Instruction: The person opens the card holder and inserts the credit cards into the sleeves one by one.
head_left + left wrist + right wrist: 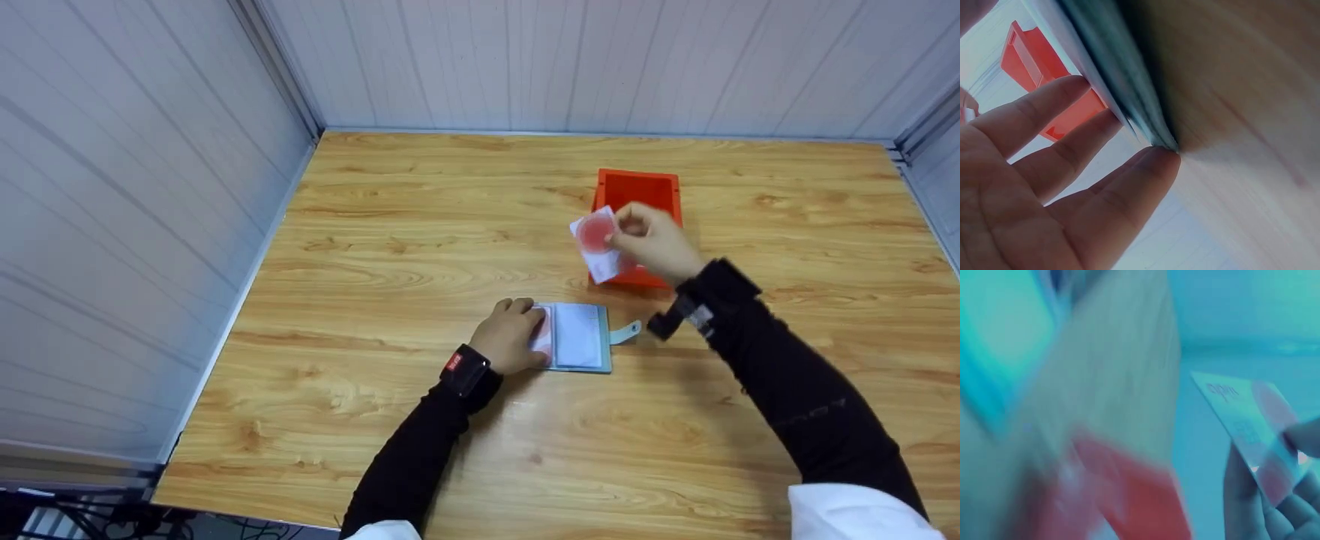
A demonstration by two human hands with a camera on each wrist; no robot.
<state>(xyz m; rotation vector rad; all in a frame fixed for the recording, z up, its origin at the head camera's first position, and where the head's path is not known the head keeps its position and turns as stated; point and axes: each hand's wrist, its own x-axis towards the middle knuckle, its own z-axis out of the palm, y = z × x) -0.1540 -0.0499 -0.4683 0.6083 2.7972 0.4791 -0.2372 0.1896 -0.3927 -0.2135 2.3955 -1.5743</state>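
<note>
A small card holder (577,337) with a pale blue cover lies spread on the table, white sleeves showing and a strap at its right. My left hand (510,337) holds its left side, thumb by the near edge and fingers toward the far edge. In the left wrist view, fingertips (1165,157) touch the holder's edge. My right hand (660,240) pinches a white card (600,266) with a red circle between thumb and fingers. The card hangs over the near left part of a red-orange bin (637,176). In the right wrist view, the card (1241,410) shows printed lettering.
The wooden table (390,247) meets pale panel walls (480,67) at the back and sides. The bin stands beyond the card holder, toward the right. Cables (247,529) show below the table's near left edge. Motion blurs much of the right wrist view.
</note>
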